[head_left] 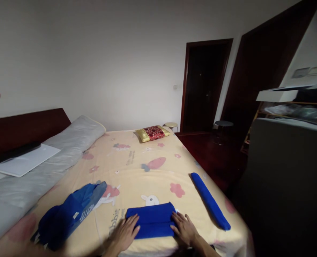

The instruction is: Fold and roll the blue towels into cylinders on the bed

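A blue cloth [154, 220], folded into a flat rectangle with a crease along its middle, lies near the front edge of the bed. On its left end rest the fingers of my left hand [126, 232], spread apart. My right hand [184, 228] lies on its right end, also with spread fingers. To the right is a long, narrow blue roll of cloth [210, 201], touched by neither hand. A crumpled blue garment [72, 210] with grey parts and white lettering lies to the left.
The bed [137, 182] has a cream patterned sheet. Grey bedding [67, 160] and a white board [26, 160] lie at its left. A red and gold pillow [153, 133] sits at the far end. Two stools and a dark cabinet [287, 182] stand beyond and right.
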The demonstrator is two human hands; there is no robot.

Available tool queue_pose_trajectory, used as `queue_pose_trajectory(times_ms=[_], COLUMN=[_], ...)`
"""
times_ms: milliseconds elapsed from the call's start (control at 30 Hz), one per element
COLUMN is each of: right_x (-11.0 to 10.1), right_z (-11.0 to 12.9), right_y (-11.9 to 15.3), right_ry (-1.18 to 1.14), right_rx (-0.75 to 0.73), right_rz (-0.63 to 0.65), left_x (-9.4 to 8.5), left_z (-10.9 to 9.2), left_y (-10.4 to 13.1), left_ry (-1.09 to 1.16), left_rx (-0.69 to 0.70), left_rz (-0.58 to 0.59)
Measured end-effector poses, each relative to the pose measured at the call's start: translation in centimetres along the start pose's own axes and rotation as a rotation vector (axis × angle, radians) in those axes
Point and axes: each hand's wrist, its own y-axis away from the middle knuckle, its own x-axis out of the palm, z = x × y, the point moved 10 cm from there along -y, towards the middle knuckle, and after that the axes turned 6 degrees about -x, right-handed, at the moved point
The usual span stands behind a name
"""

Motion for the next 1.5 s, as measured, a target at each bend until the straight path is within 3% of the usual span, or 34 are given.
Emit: queue_pose_trajectory(times_ms=[133,233,300,400,500,600,733,1067,1400,1500], right_x=[0.0,0.2,0.0,-0.3,-0.2,0.5,2.2,3.4,2.1,1.3], right_z=[-0.6,-0.2,0.3,2.0,4.0,4.9,4.5,2.2,3.2,2.9], right_y=[-0.5,-0.7,-0.7,-0.4,0.1,0.4,-0.1,-2.2,-1.0,-1.1], right_ry=[0.033,0.033,0.028,-0.028,-0.070,-0.029,0.038,0.217,0.112,0.110], right_rx=[0.010,0.012,-0.002,-0.115,-0.259,-0.329,-0.374,-0.195,-0.152,-0.115], right_rz=[-0.024,-0.024,-0.019,-0.005,0.014,0.023,0.041,-0.127,-0.094,-0.108], left_x=[-2.6,-2.9,-2.7,-1.4,1.6,4.3,5.4,3.5,4.9,4.6], left_z=[3.7,4.3,3.5,0.6,-2.3,-3.7,-2.9,-1.3,0.1,0.6], left_y=[0.5,0.5,0.3,0.0,0.0,0.0,-0.6,-0.6,-1.4,-1.5], left_ry=[-0.185,-0.246,-0.235,-0.169,-0.159,-0.194,-0.211,-0.176,-0.087,-0.065], left_rx=[-0.098,-0.116,-0.086,0.090,0.286,0.368,0.277,0.027,-0.052,-0.074], left_rz=[-0.233,-0.268,-0.284,-0.273,-0.183,-0.121,-0.055,0.112,0.076,0.059])
